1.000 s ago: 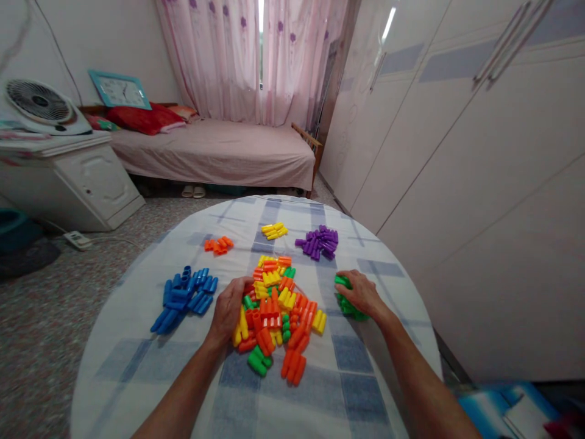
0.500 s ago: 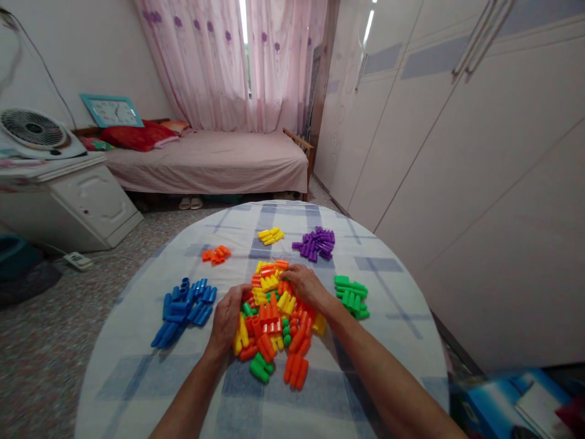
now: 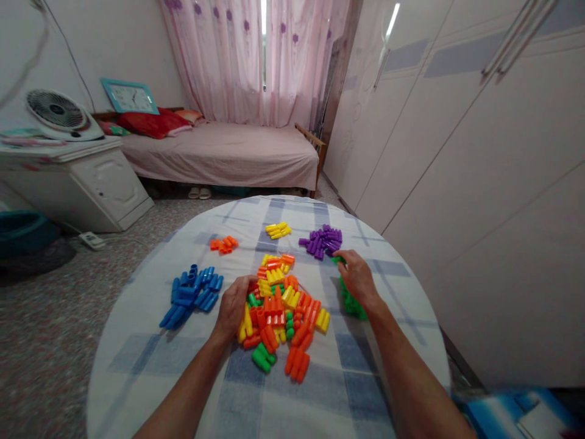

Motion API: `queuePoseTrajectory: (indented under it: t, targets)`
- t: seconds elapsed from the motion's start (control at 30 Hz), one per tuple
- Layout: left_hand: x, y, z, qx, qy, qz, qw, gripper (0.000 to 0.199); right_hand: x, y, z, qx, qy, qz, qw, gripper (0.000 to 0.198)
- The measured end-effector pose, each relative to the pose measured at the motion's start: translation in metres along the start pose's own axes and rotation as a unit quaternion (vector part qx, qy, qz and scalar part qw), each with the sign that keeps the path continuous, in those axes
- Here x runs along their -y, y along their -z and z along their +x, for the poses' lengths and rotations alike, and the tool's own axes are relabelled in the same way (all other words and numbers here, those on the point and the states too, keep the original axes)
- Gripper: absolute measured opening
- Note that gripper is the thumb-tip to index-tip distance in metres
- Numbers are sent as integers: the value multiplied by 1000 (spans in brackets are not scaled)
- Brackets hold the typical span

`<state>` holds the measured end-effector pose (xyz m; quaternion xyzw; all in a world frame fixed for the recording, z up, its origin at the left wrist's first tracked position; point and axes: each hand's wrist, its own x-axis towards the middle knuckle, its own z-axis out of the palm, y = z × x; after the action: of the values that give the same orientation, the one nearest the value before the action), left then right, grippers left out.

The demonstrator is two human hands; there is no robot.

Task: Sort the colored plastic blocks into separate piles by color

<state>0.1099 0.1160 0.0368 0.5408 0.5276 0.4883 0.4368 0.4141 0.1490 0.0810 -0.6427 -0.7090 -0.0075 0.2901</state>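
On the round table a mixed heap of plastic building blocks [image 3: 275,305], mostly orange and yellow with some green, lies between my hands. My left hand [image 3: 232,308] rests against the heap's left side, fingers stretched out and holding nothing. To the right, my right hand [image 3: 358,277] pinches a green building block [image 3: 337,260] above the green pile [image 3: 351,303], which it partly hides. The purple pile [image 3: 322,241] is just beyond its fingertips. Blue blocks [image 3: 189,294] lie left of my left hand.
Small piles of orange blocks [image 3: 223,245] and yellow blocks [image 3: 278,230] sit toward the far edge of the checked tablecloth [image 3: 247,399]. Beyond the table are a bed [image 3: 223,152], a cabinet with a fan [image 3: 59,113], and a tall wardrobe [image 3: 479,213] on the right.
My right hand has moved right, from the top of the mixed heap to the green pile, carrying a green block. My left hand stays by the heap. The view has shifted slightly.
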Motion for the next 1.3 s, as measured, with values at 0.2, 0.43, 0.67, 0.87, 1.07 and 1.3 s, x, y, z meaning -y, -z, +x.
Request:
queuePoseTrajectory:
  t: [0.2, 0.43, 0.67, 0.87, 1.07, 1.3]
  targets:
    - [4, 1, 3, -5, -8, 8, 1000, 46, -58, 15, -19, -12, -108, -79, 991, 31]
    - [4, 1, 2, -7, -20, 15, 1000, 47, -61, 4, -41, 52, -107, -4, 993, 39]
    - [-1, -1, 1, -16, -18, 0, 1000, 42, 24, -5, -41, -78, -35, 131, 988, 34]
    - [5, 0, 1, -50, -33, 28, 998, 37, 56, -51, -43, -19, -99, 306, 947, 36]
    - [-11, 1, -11, -102, -87, 123, 983, 28, 37, -62, -44, -1, -215, 411, 886, 44]
    - [-53, -24, 22, -14, -169, 358, 918, 26, 38, -64, -44, 9, -212, 416, 884, 43]
